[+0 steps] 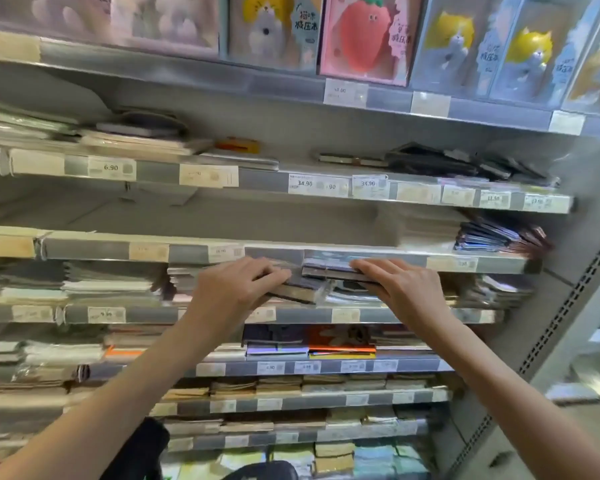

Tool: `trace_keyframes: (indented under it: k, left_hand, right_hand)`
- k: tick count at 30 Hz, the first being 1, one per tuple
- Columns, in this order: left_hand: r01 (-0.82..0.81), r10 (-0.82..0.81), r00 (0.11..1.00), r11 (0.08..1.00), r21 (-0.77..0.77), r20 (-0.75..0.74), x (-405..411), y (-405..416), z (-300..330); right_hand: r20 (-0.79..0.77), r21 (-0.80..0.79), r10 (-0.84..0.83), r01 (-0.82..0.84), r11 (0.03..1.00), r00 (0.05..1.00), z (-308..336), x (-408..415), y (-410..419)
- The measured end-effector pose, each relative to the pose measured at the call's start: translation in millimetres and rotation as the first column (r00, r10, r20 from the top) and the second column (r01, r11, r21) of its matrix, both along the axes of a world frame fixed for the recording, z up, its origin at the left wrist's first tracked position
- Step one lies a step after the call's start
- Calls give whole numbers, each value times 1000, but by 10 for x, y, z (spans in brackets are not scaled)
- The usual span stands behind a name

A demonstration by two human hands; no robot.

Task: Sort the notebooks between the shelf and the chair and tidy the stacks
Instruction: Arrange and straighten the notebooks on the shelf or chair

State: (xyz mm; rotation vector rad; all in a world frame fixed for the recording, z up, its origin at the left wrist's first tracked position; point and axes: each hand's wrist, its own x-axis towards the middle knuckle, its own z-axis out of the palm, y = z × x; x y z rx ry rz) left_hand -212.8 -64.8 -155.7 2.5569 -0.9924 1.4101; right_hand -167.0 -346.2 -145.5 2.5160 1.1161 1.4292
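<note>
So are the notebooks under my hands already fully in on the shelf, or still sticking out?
Still sticking out: the notebooks overhang the shelf edge, tilted, held by the left hand and right hand.

My left hand [243, 285] and right hand [392, 285] cover most of the notebooks [312, 282] between them, so their covers stay unreadable. The stacks [108, 282] beside them blur together, and many price tags [106, 314] are too smeared to read.

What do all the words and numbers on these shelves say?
"6.90": price tag on the second shelf's rail, left.
"34.90": price tag on that rail, middle.
"34.90": next tag to its right.
"9.90", roughly: tag on the rail below the hands; blurred.
Chinese characters on the cat notebook and strawberry notebook covers: too blurred to read surely.
Other tags: unreadable.
</note>
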Motion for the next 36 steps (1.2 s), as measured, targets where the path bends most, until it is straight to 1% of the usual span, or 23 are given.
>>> trace_keyframes:
  k: [4, 7, 13, 17, 20, 22, 23, 27, 29, 32, 36]
  left_hand:
    - [-51, 52, 983, 999, 8, -178, -59, 57, -588]
    - [-111, 115, 948, 993, 29, -296, -93, 51, -1013]
    - [-185, 184, 873, 982, 42, -451, -210, -47, -1877]
    - [-220, 236, 797, 971, 97, -556, -321, -162, -2462]
    - [-270, 277, 699, 956, 115, -660, -426, -273, -2925]
    - [-299, 282, 650, 949, 104, -706, -478, -340, -3232]
    - [-313, 285, 636, 945, 98, -717, -494, -372, -3382]
    - [-379, 312, 608, 922, 78, -730, -487, -484, -3897]
    - [-430, 303, 571, 902, 37, -763, -469, -540, -4140]
    - [-498, 267, 497, 867, -19, -825, -499, -651, -4486]
    - [-491, 257, 411, 871, 25, -874, -652, -882, -4846]
  right_hand:
    - [-160, -30, -42, 38, 999, 986, -643, 23, 75]
    - [-317, -24, 0, -8, 1000, 948, -1157, 55, 38]
    - [-450, -48, -17, -5, 999, 893, -2068, 82, -45]
    - [-603, -32, -27, 9, 999, 797, -2700, -49, -206]
    - [-648, -54, -50, 20, 998, 760, -3117, -162, -354]
    - [-702, -64, -64, 27, 998, 710, -3393, -225, -462]
    - [-728, -77, -87, 44, 996, 681, -3525, -251, -518]
    - [-776, -113, -137, 78, 991, 615, -3996, -348, -722]
    - [-798, -120, -145, 81, 989, 585, -4163, -394, -784]
    - [-791, -146, -173, 93, 985, 587, -4358, -447, -825]
    - [-811, -156, -196, 120, 980, 552, -4580, -528, -819]
